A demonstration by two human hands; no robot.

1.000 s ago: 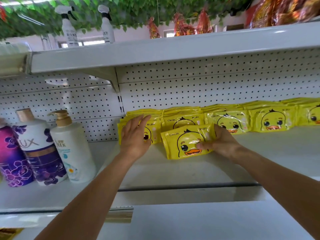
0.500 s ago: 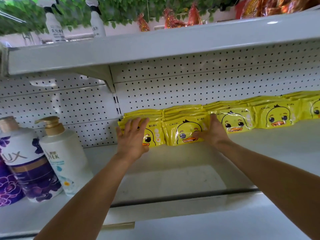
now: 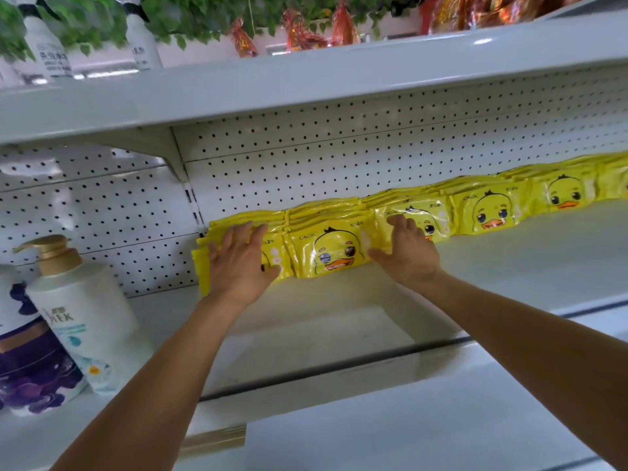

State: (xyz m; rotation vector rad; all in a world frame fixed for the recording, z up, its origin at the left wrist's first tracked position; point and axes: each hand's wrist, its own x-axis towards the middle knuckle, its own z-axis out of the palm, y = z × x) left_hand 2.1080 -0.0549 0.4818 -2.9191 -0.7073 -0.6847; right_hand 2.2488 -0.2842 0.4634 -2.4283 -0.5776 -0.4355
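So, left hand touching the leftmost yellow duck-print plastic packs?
Touching. Head view: left hand lies flat on the leftmost yellow duck-print plastic packs, fingers straight, no gap.

Our left hand (image 3: 243,263) covers most of the leftmost duck pack (image 3: 277,258), so we cannot see its face. Our right hand (image 3: 406,253) hides half the duck on the third pack (image 3: 440,224). The packs behind (image 3: 323,207) show only their top edges. The left edge cuts off the purple bottle (image 3: 30,368), and the top edge cuts off the spray bottles (image 3: 47,52). We cannot read the small print.
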